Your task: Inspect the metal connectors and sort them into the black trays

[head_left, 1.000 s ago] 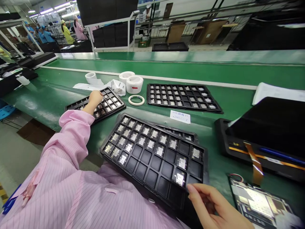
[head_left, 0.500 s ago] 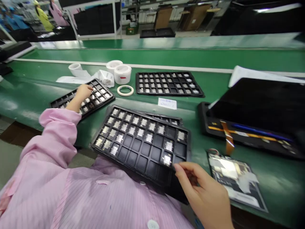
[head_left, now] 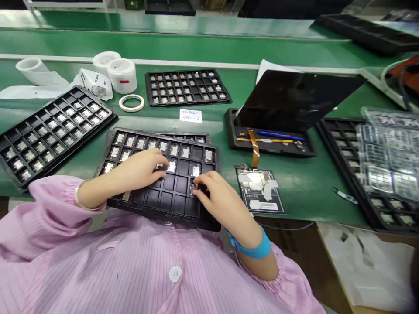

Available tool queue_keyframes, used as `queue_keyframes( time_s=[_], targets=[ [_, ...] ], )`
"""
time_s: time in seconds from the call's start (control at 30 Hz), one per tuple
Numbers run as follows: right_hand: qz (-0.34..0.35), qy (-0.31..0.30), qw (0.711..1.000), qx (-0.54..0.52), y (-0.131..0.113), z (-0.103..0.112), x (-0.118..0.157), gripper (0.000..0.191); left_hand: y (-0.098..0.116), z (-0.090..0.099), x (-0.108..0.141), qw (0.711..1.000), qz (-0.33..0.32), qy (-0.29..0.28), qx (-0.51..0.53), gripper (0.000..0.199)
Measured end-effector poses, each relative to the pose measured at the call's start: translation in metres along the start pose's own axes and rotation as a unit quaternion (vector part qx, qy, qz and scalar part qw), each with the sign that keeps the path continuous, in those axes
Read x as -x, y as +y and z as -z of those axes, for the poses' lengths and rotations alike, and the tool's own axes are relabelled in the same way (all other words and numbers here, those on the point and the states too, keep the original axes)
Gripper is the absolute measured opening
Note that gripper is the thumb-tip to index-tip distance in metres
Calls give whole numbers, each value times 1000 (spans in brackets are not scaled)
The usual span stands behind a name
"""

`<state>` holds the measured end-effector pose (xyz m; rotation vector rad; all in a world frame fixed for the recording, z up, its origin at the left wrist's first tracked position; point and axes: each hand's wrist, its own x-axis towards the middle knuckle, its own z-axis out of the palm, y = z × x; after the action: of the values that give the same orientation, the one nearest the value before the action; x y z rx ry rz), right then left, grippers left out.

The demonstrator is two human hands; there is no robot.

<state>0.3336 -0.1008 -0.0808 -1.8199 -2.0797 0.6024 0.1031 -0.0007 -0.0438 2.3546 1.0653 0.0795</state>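
Note:
A black compartment tray [head_left: 168,198] lies tilted at the table's front edge, with small silver circuit modules [head_left: 174,149] in many of its pockets. Over its middle is my left hand [head_left: 139,171], palm down, thumb and forefinger apart around a module that sits in a pocket; its other fingers are hidden. My right hand [head_left: 218,196] pinches a small module [head_left: 194,187] by its edges at a pocket on the tray's right side. Beneath this tray, another black tray [head_left: 203,136] shows at the far edge.
A second module tray [head_left: 49,135] lies left, a third [head_left: 188,85] behind. White label rolls [head_left: 121,76] and a tape ring [head_left: 131,103] stand near. At right are an opened device [head_left: 294,104], its circuit board [head_left: 260,189] and clear plastic trays [head_left: 389,152] on a black tray.
My left hand has come from the left tray to the middle one. My right hand has moved from the tray's corner onto a module. The view has swung right and down.

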Motion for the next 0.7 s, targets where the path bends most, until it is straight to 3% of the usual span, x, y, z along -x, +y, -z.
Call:
queue_keyframes(
  time_s=[0.23,0.47,0.57,0.7],
  targets=[
    [-19,1,1000,-17,0,-3,2,12,3,-24,-28,999,41,19,-18,25],
    [-14,30,998,-52,-1,-4,5,14,4,-26,-26,999,23,38,1,18],
    [-34,11,996,-76,-1,-4,7,14,4,-28,-23,998,9,50,23,13],
    [-80,35,978,-187,-1,-4,13,15,14,-30,-12,996,4,68,55,9]
  ],
)
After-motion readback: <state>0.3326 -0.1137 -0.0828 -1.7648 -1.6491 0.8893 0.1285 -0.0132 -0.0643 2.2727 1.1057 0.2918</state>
